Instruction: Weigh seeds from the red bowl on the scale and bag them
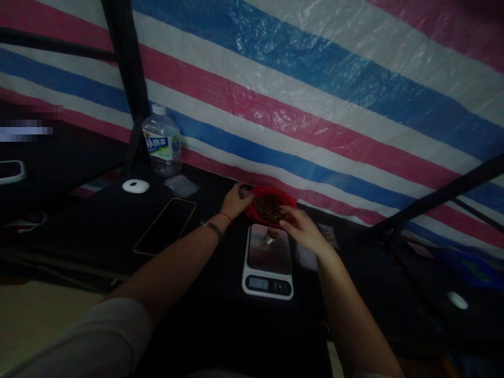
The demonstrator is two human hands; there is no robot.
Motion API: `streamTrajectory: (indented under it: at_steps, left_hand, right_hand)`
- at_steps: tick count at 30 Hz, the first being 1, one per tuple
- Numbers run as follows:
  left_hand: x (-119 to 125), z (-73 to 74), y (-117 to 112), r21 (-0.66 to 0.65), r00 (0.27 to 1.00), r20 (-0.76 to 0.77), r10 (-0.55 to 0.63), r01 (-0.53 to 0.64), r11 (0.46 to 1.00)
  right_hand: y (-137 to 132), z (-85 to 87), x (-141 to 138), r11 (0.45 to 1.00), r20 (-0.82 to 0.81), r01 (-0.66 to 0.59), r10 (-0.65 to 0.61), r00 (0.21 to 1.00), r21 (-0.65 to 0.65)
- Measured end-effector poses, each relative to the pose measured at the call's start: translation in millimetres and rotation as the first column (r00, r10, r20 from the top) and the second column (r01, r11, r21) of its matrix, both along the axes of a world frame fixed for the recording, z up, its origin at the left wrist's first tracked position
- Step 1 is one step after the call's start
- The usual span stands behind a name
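Left hand point(236, 201) grips the red bag's point(251, 212) edge; right hand point(301, 227) — fingers curled, holding I can't tell what — meets brown bits point(268, 206); nearer, a scale point(270, 258) (small cup point(270, 238) on top).

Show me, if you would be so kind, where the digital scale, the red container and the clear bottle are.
Digital scale point(270, 258): head view, on its bare weighing plate.
Red container point(290, 201): head view, on its right rim.
Clear bottle point(162, 145): head view, on its label.

Single head-height view — forward and downward
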State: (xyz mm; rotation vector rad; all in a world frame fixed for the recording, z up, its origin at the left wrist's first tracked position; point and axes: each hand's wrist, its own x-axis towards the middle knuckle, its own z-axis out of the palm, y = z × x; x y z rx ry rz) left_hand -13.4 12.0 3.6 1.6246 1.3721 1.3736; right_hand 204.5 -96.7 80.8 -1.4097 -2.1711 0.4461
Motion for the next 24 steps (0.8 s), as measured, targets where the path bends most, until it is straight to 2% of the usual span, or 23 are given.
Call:
streamTrajectory:
  at_steps: [3,6,8,11,15,20,24]
  left_hand:
    - [0,0.2,-1,0.001,0.999,-0.036,-0.001,0.001,1.000]
    - [-1,0.1,-2,0.026,0.995,-0.096,-0.008,0.011,1.000]
    - [0,0.0,-3,0.054,0.989,-0.147,-0.018,0.026,0.998]
    - [1,-0.2,-4,0.078,0.978,-0.204,-0.034,0.051,0.996]
    - [3,-0.8,-6,0.069,0.969,-0.243,-0.036,0.054,0.996]
    - [4,-0.8,-3,0.029,0.945,-0.327,-0.009,0.019,0.999]
    - [3,0.9,-2,0.014,0.936,-0.352,-0.009,0.015,1.000]
  right_hand:
    - [27,1.4,-1,1.000,0.036,0.000,0.000,0.999,0.000]
    - [59,-9.5,-8,0.999,0.286,-0.007,0.021,0.958,-0.049]
    - [76,-19.7,-11,0.993,0.432,0.053,-0.001,0.902,-0.108]
    - [92,-32.3,-11,0.982,0.520,0.107,-0.010,0.854,-0.156]
    - [101,-38.8,-8,0.985,0.540,0.056,0.041,0.840,-0.163]
    - [100,-35.9,-13,0.995,0.604,0.033,0.031,0.796,-0.094]
    - [97,-32.6,-17,0.995,0.581,0.031,0.033,0.813,-0.099]
